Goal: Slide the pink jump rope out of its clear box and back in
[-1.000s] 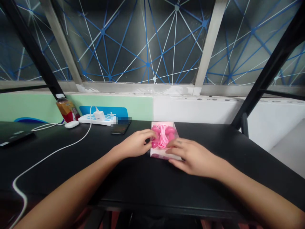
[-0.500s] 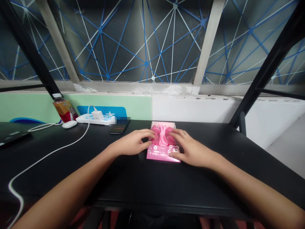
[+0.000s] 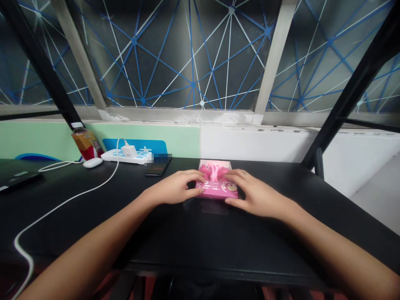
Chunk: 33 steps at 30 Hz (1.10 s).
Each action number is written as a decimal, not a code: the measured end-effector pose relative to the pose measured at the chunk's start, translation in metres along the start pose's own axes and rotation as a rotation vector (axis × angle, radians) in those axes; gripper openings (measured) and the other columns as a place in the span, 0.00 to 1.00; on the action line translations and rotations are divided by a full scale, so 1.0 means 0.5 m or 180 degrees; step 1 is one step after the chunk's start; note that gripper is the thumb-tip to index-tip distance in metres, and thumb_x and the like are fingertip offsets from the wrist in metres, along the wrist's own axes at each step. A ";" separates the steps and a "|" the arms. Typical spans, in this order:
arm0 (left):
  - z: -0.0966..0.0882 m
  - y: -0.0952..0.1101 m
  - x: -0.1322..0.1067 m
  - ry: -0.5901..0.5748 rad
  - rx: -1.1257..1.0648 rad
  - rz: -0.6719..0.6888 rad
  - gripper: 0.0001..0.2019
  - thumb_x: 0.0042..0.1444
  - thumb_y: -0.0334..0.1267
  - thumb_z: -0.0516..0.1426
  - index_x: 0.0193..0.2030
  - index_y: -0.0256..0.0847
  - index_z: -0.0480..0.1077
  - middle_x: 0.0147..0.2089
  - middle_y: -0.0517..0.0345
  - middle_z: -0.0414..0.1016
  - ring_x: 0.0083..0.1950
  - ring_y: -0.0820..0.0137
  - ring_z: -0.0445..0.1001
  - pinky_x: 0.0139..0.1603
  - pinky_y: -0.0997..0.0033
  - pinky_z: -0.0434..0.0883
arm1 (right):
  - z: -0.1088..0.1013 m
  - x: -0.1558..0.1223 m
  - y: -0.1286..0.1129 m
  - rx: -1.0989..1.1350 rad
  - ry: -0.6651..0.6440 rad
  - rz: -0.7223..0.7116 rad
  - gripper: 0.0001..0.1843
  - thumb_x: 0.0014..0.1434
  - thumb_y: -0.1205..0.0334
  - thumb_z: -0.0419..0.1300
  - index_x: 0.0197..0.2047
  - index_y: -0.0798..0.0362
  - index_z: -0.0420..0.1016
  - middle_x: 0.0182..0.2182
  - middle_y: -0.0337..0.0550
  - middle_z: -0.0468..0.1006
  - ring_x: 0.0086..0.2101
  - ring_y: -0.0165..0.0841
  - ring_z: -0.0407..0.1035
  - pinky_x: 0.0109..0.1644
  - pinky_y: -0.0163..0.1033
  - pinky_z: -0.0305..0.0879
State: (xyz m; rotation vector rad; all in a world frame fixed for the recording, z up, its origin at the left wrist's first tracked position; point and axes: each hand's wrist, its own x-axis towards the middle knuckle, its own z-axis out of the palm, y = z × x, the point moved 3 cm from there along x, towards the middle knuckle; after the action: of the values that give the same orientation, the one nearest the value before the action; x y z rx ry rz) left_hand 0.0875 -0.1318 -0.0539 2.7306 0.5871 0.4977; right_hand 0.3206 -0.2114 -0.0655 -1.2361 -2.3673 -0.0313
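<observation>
A pink box [image 3: 218,191] with printed cartoon figures lies in front of me on the black table. In its upper part are a bundle of pale pink cord [image 3: 215,173] and rounded darker pink parts on both sides of it. My left hand [image 3: 179,187] is at the box's left side, its thumb at the front edge and its fingertips over the left edge. On the right side my right hand [image 3: 253,191] curls its fingers over the edge, thumb at the near right corner. Both hands grip the box between them.
A phone [image 3: 158,166] lies left of the box. Behind it are a white power strip [image 3: 109,156] with a plugged-in charger [image 3: 128,151], a white mouse [image 3: 93,163] and a drink bottle [image 3: 86,143]. A white cable [image 3: 78,193] runs along the left. Black metal posts flank the table.
The printed front panel of the box has tilted up and away from me, and its near edge sits higher in view. A faint reflection now shows on the table below it. Both hands stay beside it.
</observation>
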 end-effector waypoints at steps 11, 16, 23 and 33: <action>-0.002 0.006 0.000 0.0007 0.0170 0.0013 0.15 0.62 0.39 0.57 0.55 0.45 0.70 0.61 0.53 0.70 0.60 0.64 0.69 0.58 0.65 0.67 | 0.013 0.002 0.007 -0.0264 0.0078 0.0004 0.19 0.62 0.58 0.59 0.56 0.50 0.70 0.53 0.50 0.72 0.52 0.43 0.67 0.54 0.50 0.68; -0.002 0.007 -0.001 0.0080 0.0237 -0.0023 0.14 0.61 0.35 0.56 0.54 0.44 0.71 0.60 0.54 0.70 0.60 0.64 0.69 0.58 0.65 0.68 | 0.013 0.004 0.006 -0.0335 0.0108 0.0058 0.17 0.63 0.58 0.58 0.54 0.50 0.71 0.51 0.50 0.74 0.50 0.42 0.68 0.52 0.50 0.69; 0.000 0.008 0.001 0.0158 0.0225 -0.0038 0.13 0.61 0.33 0.55 0.52 0.43 0.72 0.57 0.53 0.72 0.54 0.64 0.72 0.51 0.67 0.71 | 0.008 0.006 0.002 -0.0450 0.0210 0.0131 0.15 0.63 0.58 0.56 0.51 0.50 0.75 0.44 0.50 0.75 0.44 0.42 0.69 0.47 0.49 0.69; 0.000 0.006 0.003 0.0109 0.0010 -0.0304 0.15 0.58 0.32 0.56 0.52 0.42 0.73 0.60 0.51 0.71 0.32 0.76 0.74 0.39 0.71 0.73 | -0.004 -0.001 0.009 0.0042 -0.0244 0.0686 0.16 0.63 0.60 0.54 0.52 0.47 0.74 0.26 0.37 0.79 0.25 0.33 0.71 0.30 0.36 0.61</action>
State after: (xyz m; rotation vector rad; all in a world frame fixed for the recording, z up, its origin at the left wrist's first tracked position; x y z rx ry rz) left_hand 0.0897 -0.1338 -0.0524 2.6865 0.7235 0.5214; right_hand 0.3252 -0.2095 -0.0650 -1.5034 -2.2798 0.1023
